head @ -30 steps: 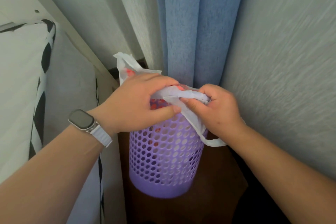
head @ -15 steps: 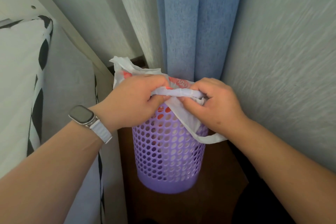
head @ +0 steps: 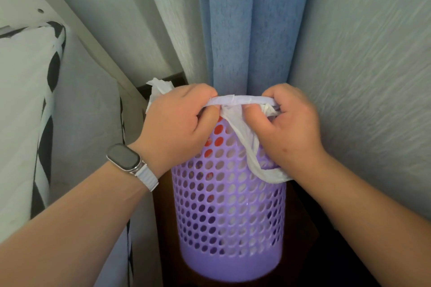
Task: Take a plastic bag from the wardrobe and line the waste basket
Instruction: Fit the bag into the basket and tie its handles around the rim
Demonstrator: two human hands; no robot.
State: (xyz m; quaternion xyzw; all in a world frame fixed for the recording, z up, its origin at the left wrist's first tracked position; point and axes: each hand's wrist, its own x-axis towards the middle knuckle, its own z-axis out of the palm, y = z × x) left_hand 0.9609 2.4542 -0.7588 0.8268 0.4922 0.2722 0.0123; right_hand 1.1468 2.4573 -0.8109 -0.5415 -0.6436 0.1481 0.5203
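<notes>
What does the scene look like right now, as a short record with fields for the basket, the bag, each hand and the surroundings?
basket: purple perforated waste basket, upright on a dark floor
bag: white plastic bag, stretched along the basket's near rim, one handle loop hanging outside
left hand: left hand gripping the bag at the rim, watch on wrist
right hand: right hand gripping the bag at the rim
surroundings: blue curtain behind the basket

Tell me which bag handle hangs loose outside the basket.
The handle below the right hand, looping down over the purple basket. The other handle sticks up behind the left hand, crumpled near the curtain.
</notes>
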